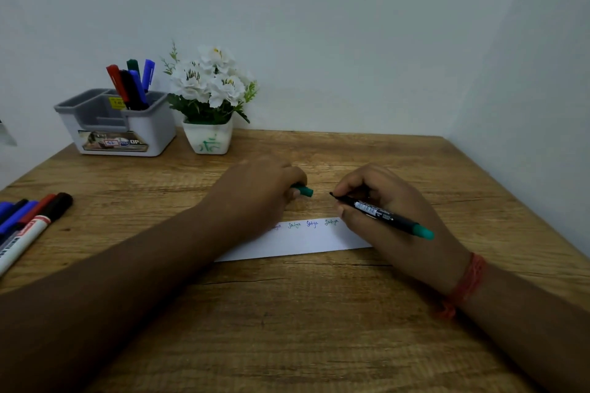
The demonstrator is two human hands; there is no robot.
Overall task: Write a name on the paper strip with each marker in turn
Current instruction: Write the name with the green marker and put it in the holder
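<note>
— Hands (383, 201): what is held?
— One green marker (383, 214) is pinched by the right; one green cap (305, 191) is gripped by the left hand (261, 188).
— Paper strip (300, 241)?
— One, flat on the worktop (319, 329), four names written.

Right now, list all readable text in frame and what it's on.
"Satya", handwritten several times: paper strip.
"OP", cut off: sticker on the grey organizer; its "42" is uncertain.
Yellow sticker inside the organizer: too blurred.
Barcode print on the green marker in the right hand: too small.
White marker label: unreadable.
</note>
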